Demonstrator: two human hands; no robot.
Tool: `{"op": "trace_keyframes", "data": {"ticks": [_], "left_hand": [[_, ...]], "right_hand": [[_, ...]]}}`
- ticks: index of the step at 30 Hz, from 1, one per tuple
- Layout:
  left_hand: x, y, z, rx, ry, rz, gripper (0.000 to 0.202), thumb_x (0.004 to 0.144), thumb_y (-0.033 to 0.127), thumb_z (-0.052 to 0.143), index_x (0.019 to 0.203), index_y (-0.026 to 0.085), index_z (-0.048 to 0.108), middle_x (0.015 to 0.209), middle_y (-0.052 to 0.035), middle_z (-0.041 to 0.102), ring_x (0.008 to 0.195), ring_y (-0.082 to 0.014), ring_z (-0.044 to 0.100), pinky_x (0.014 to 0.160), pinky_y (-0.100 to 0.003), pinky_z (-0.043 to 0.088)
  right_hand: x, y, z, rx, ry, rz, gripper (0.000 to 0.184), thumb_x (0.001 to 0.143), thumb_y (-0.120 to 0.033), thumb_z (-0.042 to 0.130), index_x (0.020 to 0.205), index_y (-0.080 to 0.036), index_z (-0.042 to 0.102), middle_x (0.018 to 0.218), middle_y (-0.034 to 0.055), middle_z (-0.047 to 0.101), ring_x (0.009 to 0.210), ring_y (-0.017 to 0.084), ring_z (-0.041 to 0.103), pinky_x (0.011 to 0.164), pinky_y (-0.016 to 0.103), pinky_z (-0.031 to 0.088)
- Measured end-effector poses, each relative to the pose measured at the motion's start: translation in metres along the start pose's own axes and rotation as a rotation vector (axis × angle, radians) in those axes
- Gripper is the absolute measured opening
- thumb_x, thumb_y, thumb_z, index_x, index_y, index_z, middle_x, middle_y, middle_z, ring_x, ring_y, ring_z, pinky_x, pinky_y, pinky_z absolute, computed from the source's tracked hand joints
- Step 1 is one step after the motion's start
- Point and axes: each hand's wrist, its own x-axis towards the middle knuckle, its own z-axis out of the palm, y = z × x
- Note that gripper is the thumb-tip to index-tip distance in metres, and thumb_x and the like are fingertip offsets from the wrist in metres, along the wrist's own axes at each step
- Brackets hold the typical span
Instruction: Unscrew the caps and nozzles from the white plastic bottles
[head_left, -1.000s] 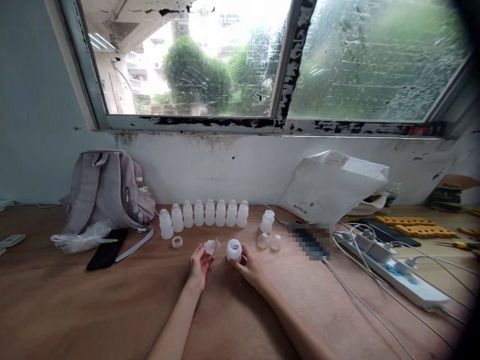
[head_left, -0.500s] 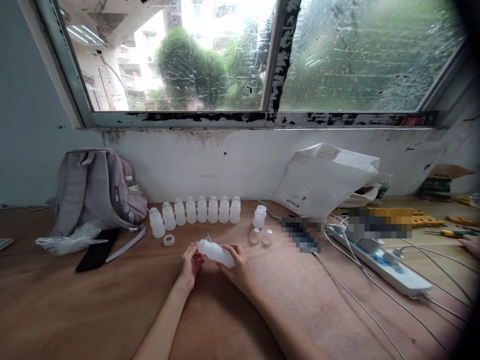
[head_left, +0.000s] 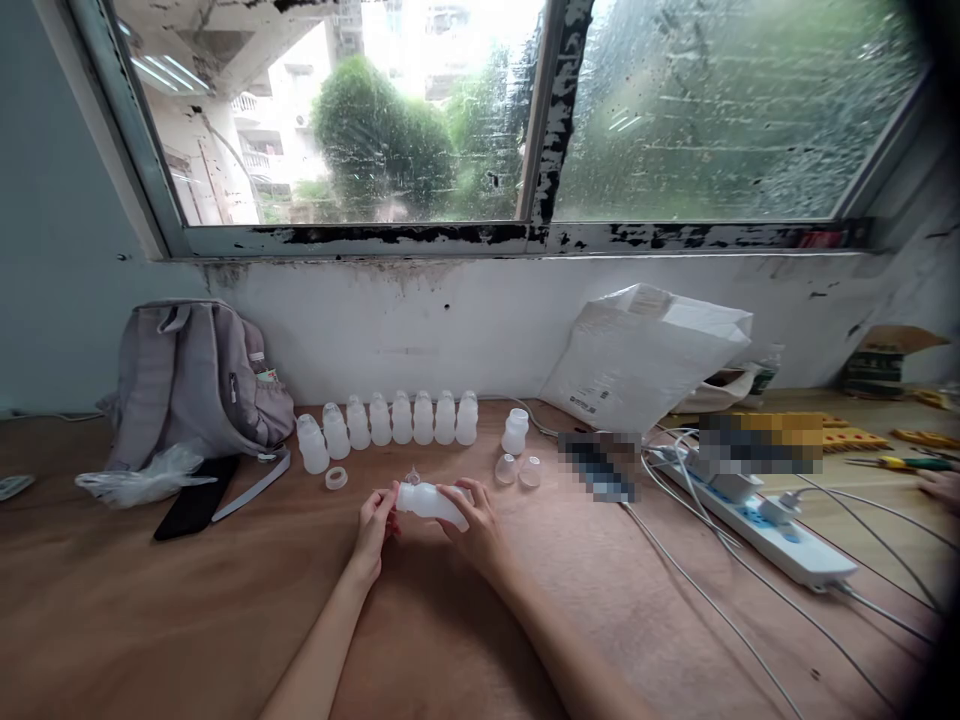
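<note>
My right hand [head_left: 472, 525] is wrapped round a small white plastic bottle [head_left: 433, 500], held on its side above the wooden table [head_left: 187, 610]. My left hand [head_left: 375, 520] pinches the cap end of that same bottle at its left tip. Behind them several capped white bottles [head_left: 390, 425] stand in a row near the wall. One open bottle [head_left: 515, 431] stands apart to the right, with two clear caps [head_left: 517, 470] in front of it. A loose ring [head_left: 336, 478] lies to the left.
A grey backpack [head_left: 195, 385], a clear plastic bag [head_left: 135, 480] and a black phone [head_left: 196, 510] sit at the left. A white bag [head_left: 645, 355] leans on the wall. A power strip [head_left: 757, 520] with cables lies at the right. Another person's hand [head_left: 941, 487] shows at the right edge.
One second ago my left hand held a clear cap and my right hand the open bottle, apart. Now the cap sits on the bottle, which lies sideways between both hands.
</note>
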Motion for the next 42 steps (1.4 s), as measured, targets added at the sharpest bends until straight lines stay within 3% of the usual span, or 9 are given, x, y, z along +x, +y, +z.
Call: {"op": "trace_keyframes", "data": {"ticks": [5,9,13,17,21,27,31,37,42], "left_hand": [[0.001,0.0,-0.001,-0.045,-0.019,-0.001,0.031,0.059,0.043,0.064,0.073,0.016,0.056,0.054,0.0064,0.045,0.041,-0.0041,0.041,0.04,-0.015,0.033],[0.003,0.004,-0.004,-0.118,-0.104,-0.009,0.031,0.059,0.03,0.064,0.087,0.019,0.058,0.073,0.0024,0.055,0.048,-0.0042,0.047,0.045,-0.016,0.038],[0.004,0.007,-0.006,-0.218,-0.21,-0.044,0.03,0.061,0.026,0.062,0.09,0.019,0.059,0.083,-0.0004,0.057,0.056,-0.0069,0.052,0.051,-0.019,0.041],[0.004,0.008,-0.006,-0.199,-0.187,-0.017,0.029,0.064,0.029,0.063,0.091,0.018,0.06,0.084,-0.0021,0.059,0.06,-0.0079,0.053,0.051,-0.018,0.04],[0.004,0.008,-0.005,-0.267,-0.227,0.008,0.043,0.063,0.022,0.065,0.104,0.02,0.054,0.102,-0.0062,0.059,0.085,-0.0148,0.055,0.066,-0.022,0.042],[0.003,0.006,-0.003,-0.277,-0.148,-0.029,0.037,0.065,0.025,0.065,0.099,0.02,0.052,0.084,-0.0033,0.062,0.076,-0.013,0.058,0.071,-0.025,0.043],[0.0,0.011,-0.003,-0.338,-0.293,-0.005,0.047,0.064,0.02,0.067,0.106,0.022,0.045,0.09,-0.004,0.061,0.083,-0.0139,0.058,0.079,-0.027,0.042],[-0.007,0.01,0.003,-0.227,-0.154,-0.033,0.05,0.064,0.027,0.068,0.107,0.018,0.044,0.09,-0.0075,0.062,0.072,-0.0135,0.059,0.066,-0.024,0.044],[-0.013,0.02,0.005,-0.328,-0.241,0.046,0.055,0.062,0.024,0.069,0.11,0.023,0.042,0.102,-0.0068,0.06,0.09,-0.0178,0.057,0.075,-0.028,0.044]], "right_hand": [[0.0,-0.001,-0.001,0.08,-0.003,0.044,0.042,0.068,-0.024,0.06,0.11,-0.025,0.052,0.103,0.0091,0.045,0.095,0.024,0.045,0.084,0.04,0.039],[0.002,-0.004,-0.008,0.281,-0.063,0.171,0.047,0.07,-0.032,0.058,0.114,-0.021,0.047,0.098,0.0084,0.053,0.089,0.021,0.051,0.079,0.035,0.042],[0.004,-0.008,-0.012,0.473,-0.142,0.375,0.038,0.07,-0.04,0.056,0.101,-0.019,0.053,0.084,0.0034,0.059,0.068,0.015,0.055,0.061,0.026,0.046],[0.005,-0.011,-0.009,0.661,-0.241,0.583,0.037,0.07,-0.047,0.052,0.093,-0.017,0.054,0.065,-0.0002,0.056,0.043,0.009,0.048,0.035,0.019,0.038],[0.007,-0.013,-0.007,0.795,-0.318,0.714,0.042,0.072,-0.051,0.046,0.092,-0.014,0.053,0.052,-0.0027,0.05,0.038,0.01,0.048,0.029,0.018,0.034],[0.005,-0.016,-0.005,0.626,-0.182,0.546,0.036,0.066,-0.047,0.057,0.087,-0.018,0.054,0.069,0.0004,0.056,0.046,0.008,0.049,0.035,0.017,0.038],[0.004,-0.017,-0.004,0.684,-0.29,0.644,0.039,0.075,-0.051,0.041,0.09,-0.016,0.051,0.058,-0.0008,0.054,0.04,0.011,0.049,0.031,0.019,0.036],[0.001,-0.03,-0.009,0.467,-0.14,0.311,0.03,0.067,-0.04,0.058,0.088,-0.018,0.055,0.083,0.0048,0.06,0.074,0.016,0.055,0.066,0.027,0.044],[0.003,-0.045,-0.01,0.826,-0.435,0.689,0.038,0.072,-0.048,0.048,0.09,-0.015,0.052,0.061,0.0007,0.055,0.043,0.011,0.049,0.036,0.021,0.037]]}}
